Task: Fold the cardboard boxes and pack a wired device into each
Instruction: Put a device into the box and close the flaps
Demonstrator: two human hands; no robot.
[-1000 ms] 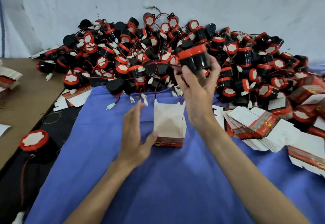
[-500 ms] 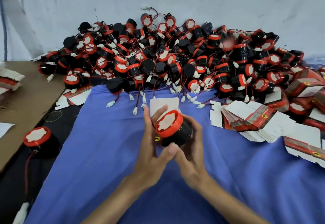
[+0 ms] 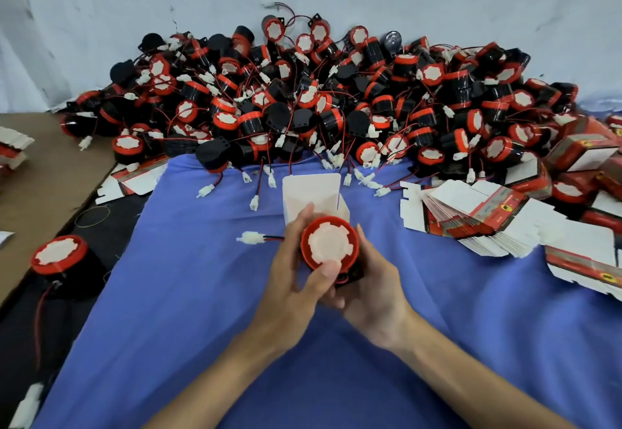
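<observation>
Wired device, round black body w/ red cap (image 3: 330,252), held just at 6 o'clock of open white cardboard box (image 3: 314,189).
Both hands hold it: left hand (image 3: 289,287) thumb on cap rim, right hand (image 3: 377,294) cupping body from 3 o'clock, fingers (image 3: 365,247) curled round it. Red-black wire w/ white plug (image 3: 250,237) trails to 9 o'clock; prob. best tuck lead in first, then lower body square so box walls don't buckle. Room: bare blue cloth (image 3: 202,311) at 6–8 o'clock; device pile (image 3: 303,109) crowds 12, flat box stack (image 3: 478,216) at 2; cloth edge at 9.
</observation>
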